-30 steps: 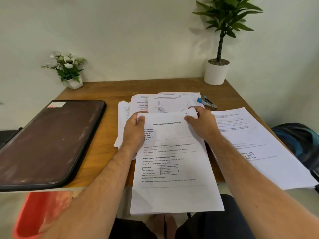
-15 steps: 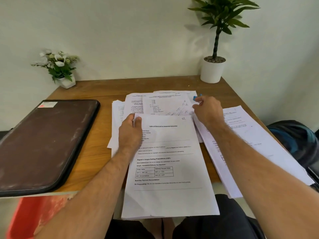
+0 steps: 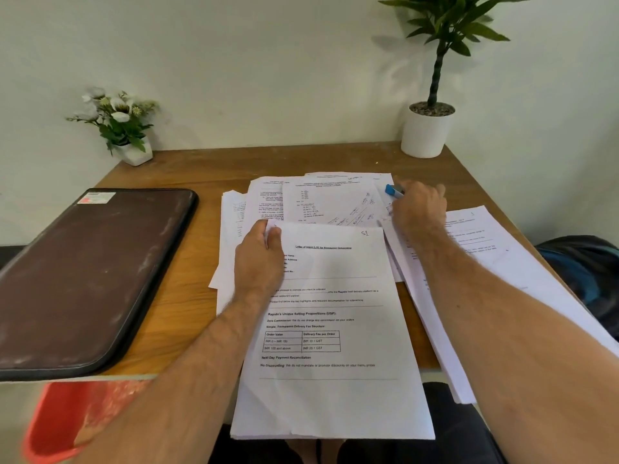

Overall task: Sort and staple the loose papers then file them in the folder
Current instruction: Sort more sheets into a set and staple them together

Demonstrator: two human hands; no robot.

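A printed set of papers (image 3: 335, 390) marked "S1" lies in front of me and hangs over the table's near edge. My left hand (image 3: 259, 259) pinches its top left corner. More loose papers (image 3: 321, 199) are spread behind it, and another stack (image 3: 485, 262) lies to the right. My right hand (image 3: 418, 209) is closed over the blue stapler (image 3: 392, 190) at the far right of the spread papers; only the stapler's blue end shows. The dark folder (image 3: 87, 272) lies closed on the left.
A white pot with a tall green plant (image 3: 427, 132) stands at the back right corner of the wooden table (image 3: 187, 289). A small flower pot (image 3: 130, 152) stands at the back left. A red object (image 3: 77, 420) sits below the table's left edge, a dark bag (image 3: 582, 262) to the right.
My right hand has left the top right corner of the front papers and moved back and right onto the stapler. My left hand stays on the top left corner.
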